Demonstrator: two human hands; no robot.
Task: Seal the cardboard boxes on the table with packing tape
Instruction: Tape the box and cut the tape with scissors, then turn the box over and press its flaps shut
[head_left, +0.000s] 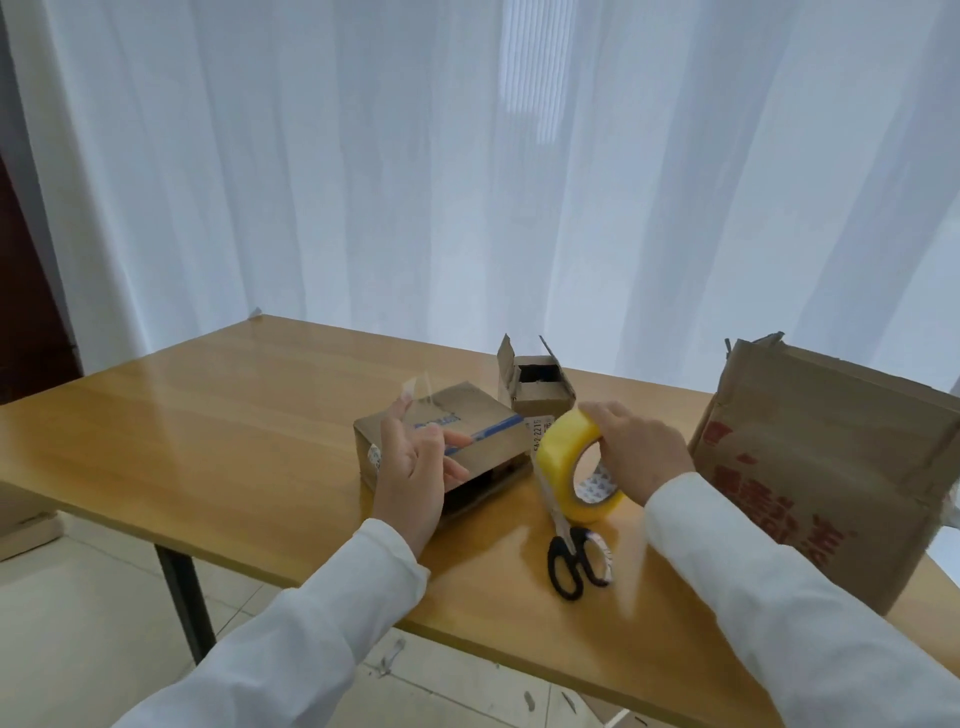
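Right hand (641, 451) curled over yellow tape roll (576, 470), roll upright on table (234, 415), just right of low box (441, 441). Left hand (415, 467) raised over low box, fingertips pinching clear tape strip (415, 389). Scissors (574, 558) near edge. Small open box (537, 387) far; big box (826, 467) right.

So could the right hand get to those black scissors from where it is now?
Probably yes, once freed. The scissors lie uncovered on the table, near its front edge, just below the right hand. But that hand grips the tape roll, so it would have to set it down first.
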